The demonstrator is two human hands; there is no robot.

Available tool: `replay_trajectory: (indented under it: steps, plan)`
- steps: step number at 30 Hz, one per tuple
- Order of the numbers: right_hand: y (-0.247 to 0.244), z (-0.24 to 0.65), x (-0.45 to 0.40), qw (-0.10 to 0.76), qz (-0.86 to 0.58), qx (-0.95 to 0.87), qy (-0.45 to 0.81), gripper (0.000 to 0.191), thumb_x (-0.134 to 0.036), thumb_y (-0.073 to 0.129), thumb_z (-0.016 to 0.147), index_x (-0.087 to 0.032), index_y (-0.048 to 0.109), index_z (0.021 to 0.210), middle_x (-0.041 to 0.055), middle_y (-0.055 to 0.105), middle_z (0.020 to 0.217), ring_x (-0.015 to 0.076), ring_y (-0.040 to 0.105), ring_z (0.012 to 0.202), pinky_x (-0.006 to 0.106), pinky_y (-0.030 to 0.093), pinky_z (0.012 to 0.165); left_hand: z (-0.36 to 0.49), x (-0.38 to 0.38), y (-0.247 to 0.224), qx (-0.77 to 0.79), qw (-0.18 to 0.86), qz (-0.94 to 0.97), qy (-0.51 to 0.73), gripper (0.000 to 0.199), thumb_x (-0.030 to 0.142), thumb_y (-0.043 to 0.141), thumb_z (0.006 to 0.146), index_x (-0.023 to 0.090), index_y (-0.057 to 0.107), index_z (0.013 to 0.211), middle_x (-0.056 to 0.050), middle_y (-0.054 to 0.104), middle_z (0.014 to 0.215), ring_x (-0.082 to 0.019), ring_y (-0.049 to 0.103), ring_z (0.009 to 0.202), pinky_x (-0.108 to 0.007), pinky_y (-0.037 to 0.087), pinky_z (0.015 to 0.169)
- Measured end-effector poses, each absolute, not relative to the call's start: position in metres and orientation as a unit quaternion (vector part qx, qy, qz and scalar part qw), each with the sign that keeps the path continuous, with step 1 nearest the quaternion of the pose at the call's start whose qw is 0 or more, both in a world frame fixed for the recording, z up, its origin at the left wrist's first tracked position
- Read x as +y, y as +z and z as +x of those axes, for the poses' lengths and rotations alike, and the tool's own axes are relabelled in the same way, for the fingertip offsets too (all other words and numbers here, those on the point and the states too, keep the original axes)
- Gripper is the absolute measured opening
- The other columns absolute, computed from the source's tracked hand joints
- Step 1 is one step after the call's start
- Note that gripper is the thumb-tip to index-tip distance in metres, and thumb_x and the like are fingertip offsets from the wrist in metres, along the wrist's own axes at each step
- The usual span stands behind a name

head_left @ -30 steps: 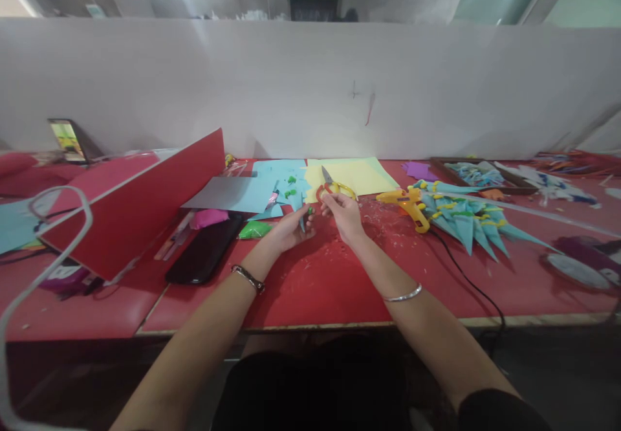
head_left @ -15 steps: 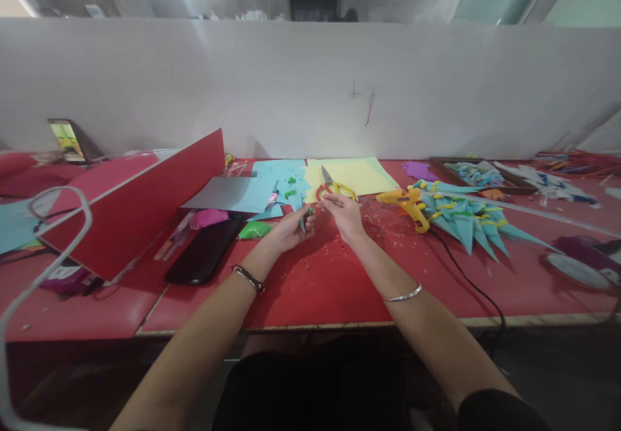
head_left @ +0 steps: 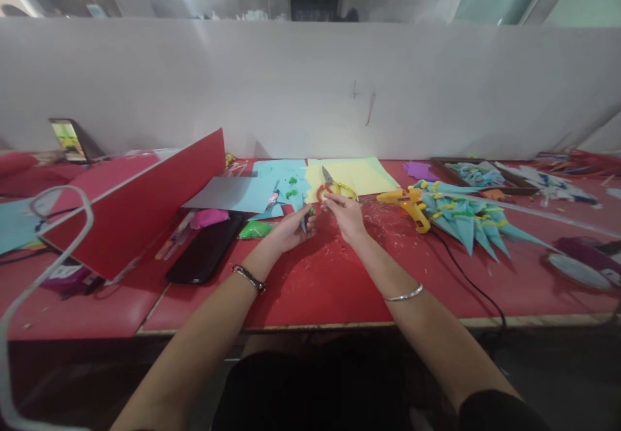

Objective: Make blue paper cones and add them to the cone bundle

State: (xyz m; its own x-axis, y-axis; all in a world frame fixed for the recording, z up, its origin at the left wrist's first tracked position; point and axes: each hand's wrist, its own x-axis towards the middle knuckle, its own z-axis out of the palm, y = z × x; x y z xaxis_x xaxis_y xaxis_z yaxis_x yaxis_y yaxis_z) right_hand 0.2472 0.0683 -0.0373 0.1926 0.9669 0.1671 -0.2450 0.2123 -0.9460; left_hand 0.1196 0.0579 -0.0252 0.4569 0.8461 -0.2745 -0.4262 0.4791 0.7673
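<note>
Holding a narrow blue paper piece (head_left: 304, 222) with a small green bit (head_left: 311, 211) near its top, the person's left hand (head_left: 291, 232) has its grip closed around it, thumb uppermost and fingers curled beneath. The right hand (head_left: 347, 216) is just beside it, its thumb and forefinger drawn close together; whether that grip pinches anything small cannot be told. Both hands are over the middle of a red worktop (head_left: 315, 295), with the paper piece between them on the left hand's side. Just beyond the right fingertips lie scissors (head_left: 330, 177) with red and yellow handles, their blades on a pale yellow sheet (head_left: 371, 173). Left of that sheet lies light blue paper (head_left: 272, 169) with green scraps (head_left: 292, 193) on it, next to a grey sheet (head_left: 223, 193). Nearer the left forearm are a green packet (head_left: 255, 229), a pink packet (head_left: 209, 219) and a flat black object (head_left: 204, 248), beside a tilted red board (head_left: 145, 198). To the right, a yellow glue gun (head_left: 410, 206) rests against a cluster of blue paper cones (head_left: 463, 221) with yellow touches, its black cord (head_left: 466, 272) running to the worktop's near edge. Behind the cones is a brown tray (head_left: 519, 179) holding bluish pieces.
</note>
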Motion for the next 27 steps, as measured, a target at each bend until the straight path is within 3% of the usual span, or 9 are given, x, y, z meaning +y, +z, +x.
replay_trajectory:
  steps: [3, 10, 17, 23, 27]
  plan:
    - [-0.0379, 0.2465, 0.0692, 0.659, -0.394, -0.421, 0.483, 0.019, -0.03, 0.06, 0.063, -0.018, 0.062, 0.077, -0.0005, 0.063, 0.067, 0.0145, 0.062, 0.068, 0.031, 0.05, 0.071, 0.1189, 0.0589, -0.0266, 0.326, 0.796, 0.316, 0.4, 0.02, 0.028, 0.048, 0.081, 0.014, 0.047, 0.066, 0.006, 0.041, 0.049, -0.003, 0.039, 0.038, -0.014, 0.037, 0.044]
    - [-0.0362, 0.2486, 0.0651, 0.638, -0.444, -0.479, 0.409, 0.029, -0.043, 0.053, 0.069, -0.016, 0.064, 0.07, -0.0051, 0.048, 0.045, 0.0081, 0.047, 0.042, 0.023, 0.04, 0.044, 0.121, 0.0571, -0.0244, 0.353, 0.782, 0.311, 0.41, 0.022, 0.027, 0.046, 0.082, 0.014, 0.046, 0.064, 0.006, 0.041, 0.047, -0.003, 0.038, 0.038, -0.014, 0.035, 0.042]
    - [-0.0357, 0.2454, 0.0663, 0.658, -0.389, -0.443, 0.469, 0.019, -0.03, 0.063, 0.059, -0.018, 0.064, 0.074, 0.0004, 0.064, 0.069, 0.0144, 0.061, 0.068, 0.029, 0.049, 0.07, 0.121, 0.0571, -0.0244, 0.352, 0.783, 0.315, 0.406, 0.021, 0.027, 0.047, 0.082, 0.014, 0.049, 0.065, 0.006, 0.042, 0.046, -0.003, 0.039, 0.038, -0.013, 0.035, 0.042]
    - [-0.0338, 0.2463, 0.0645, 0.653, -0.412, -0.449, 0.45, 0.02, -0.037, 0.06, 0.063, -0.017, 0.06, 0.065, -0.0043, 0.054, 0.051, 0.0086, 0.051, 0.044, 0.025, 0.045, 0.051, 0.122, 0.0562, -0.0234, 0.368, 0.774, 0.314, 0.409, 0.023, 0.026, 0.045, 0.082, 0.014, 0.046, 0.063, 0.005, 0.042, 0.046, -0.003, 0.039, 0.037, -0.013, 0.035, 0.041]
    - [-0.0332, 0.2463, 0.0658, 0.666, -0.397, -0.433, 0.46, 0.017, -0.029, 0.065, 0.057, -0.018, 0.06, 0.068, -0.004, 0.058, 0.056, 0.0102, 0.056, 0.054, 0.025, 0.047, 0.06, 0.1229, 0.0554, -0.0223, 0.368, 0.773, 0.312, 0.411, 0.024, 0.025, 0.043, 0.083, 0.013, 0.047, 0.063, 0.006, 0.041, 0.045, -0.003, 0.039, 0.037, -0.013, 0.035, 0.041]
